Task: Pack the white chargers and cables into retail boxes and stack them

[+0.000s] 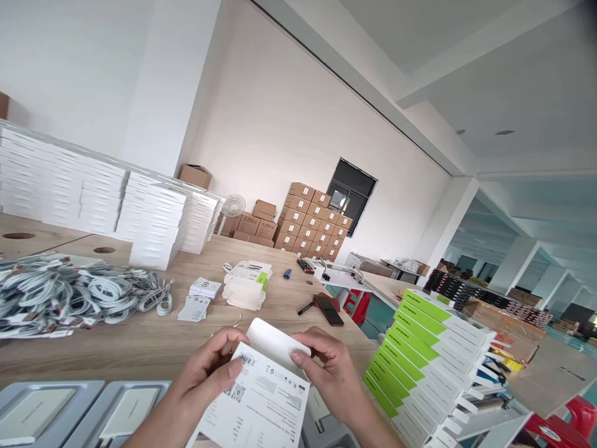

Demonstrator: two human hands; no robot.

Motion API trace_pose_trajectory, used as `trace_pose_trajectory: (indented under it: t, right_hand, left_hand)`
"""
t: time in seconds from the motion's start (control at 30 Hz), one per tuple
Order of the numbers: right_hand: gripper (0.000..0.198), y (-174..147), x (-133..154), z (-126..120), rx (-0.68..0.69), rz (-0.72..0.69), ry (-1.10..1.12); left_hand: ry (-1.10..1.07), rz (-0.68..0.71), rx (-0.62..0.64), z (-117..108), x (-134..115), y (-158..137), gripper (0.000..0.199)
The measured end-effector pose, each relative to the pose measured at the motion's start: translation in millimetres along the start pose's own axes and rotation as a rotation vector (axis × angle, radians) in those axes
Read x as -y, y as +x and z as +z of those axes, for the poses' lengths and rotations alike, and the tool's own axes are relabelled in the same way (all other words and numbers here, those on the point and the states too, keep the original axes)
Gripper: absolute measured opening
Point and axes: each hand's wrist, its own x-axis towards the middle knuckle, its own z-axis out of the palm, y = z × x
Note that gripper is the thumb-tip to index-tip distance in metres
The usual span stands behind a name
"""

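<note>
A white cardboard box (265, 398) with printed text, a barcode and a QR code lies between my hands, its end flap raised. My left hand (212, 367) grips the box's upper left corner, thumb on the printed face. At the flap's right edge, my right hand (329, 364) pinches the card between thumb and fingers. The inside of the box is hidden. Below, grey trays (84, 414) hold flat, pale rectangular devices (128, 414), and another tray is partly covered by the box.
Coiled grey cables (102, 289) heap at the left, before stacked white boxes (153, 218). Printed cards (198, 298) and flattened cartons (247, 283) lie mid-table. A phone (329, 310) and black pen (306, 308) are beyond my right hand. Green-and-white boxes (420, 361) tower at the right.
</note>
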Motion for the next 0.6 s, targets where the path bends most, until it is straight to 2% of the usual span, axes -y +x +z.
trace_pose_trajectory:
  t: [0.07,0.2,0.27,0.37,0.47,0.53,0.6]
  right_hand:
    - [0.023,-1,-4,2,-0.005,-0.014,0.011]
    - [0.016,-4,-6,2,-0.016,-0.131,-0.068]
    - [0.013,-3,-2,0,0.032,-0.112,-0.008]
    - [0.021,1,1,0,0.130,0.088,0.230]
    - [0.031,3,-4,7,0.158,0.315,0.442]
    - [0.035,2,-10,13,0.173,0.407,0.513]
    - [0.040,0,-14,17,0.191,0.429,0.490]
  left_hand:
    - [-0.047,-0.011,0.011,1,-2,1,0.021]
    - [-0.090,-0.011,0.022,2,-5,2,0.018]
    - [-0.052,-0.016,0.026,2,-5,3,0.021]
    - [0.079,-0.006,0.030,3,-2,2,0.025]
    - [0.205,0.026,0.048,5,4,0,0.026]
    - [0.241,0.037,0.071,6,7,-1,0.027]
    - [0.255,0.042,0.085,6,8,-2,0.027]
